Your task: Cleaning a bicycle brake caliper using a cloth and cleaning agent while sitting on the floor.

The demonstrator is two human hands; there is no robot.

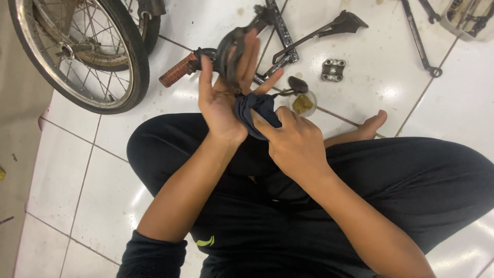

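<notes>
**Dark part being held against the palm, cloth pressed in from the right**

The person is sitting cross-legged on a white tiled floor [453,103], and the left hand [224,98] is standing upright with its fingers spread open, a dark curved metal part [230,49] lying against the palm and fingers. The hand is not clenching; the fingers are only loosely cradling the part. The right hand [293,141] is closing its thumb and fingers around a bunched dark blue cloth [256,109], pressing it against the heel of the left palm just below the part (exactly where cloth meets metal is hidden by the fingers).

Behind the hands a handlebar with a brown rubber grip [177,71] is lying on the tiles, and a small clear dish of yellowish grease [302,104] is sitting just beyond the cloth. A black kickstand [329,30] and a small metal clamp block [333,69] are resting farther back, well apart from the hands. A spoked bicycle wheel [85,49] is occupying the upper left corner.
</notes>
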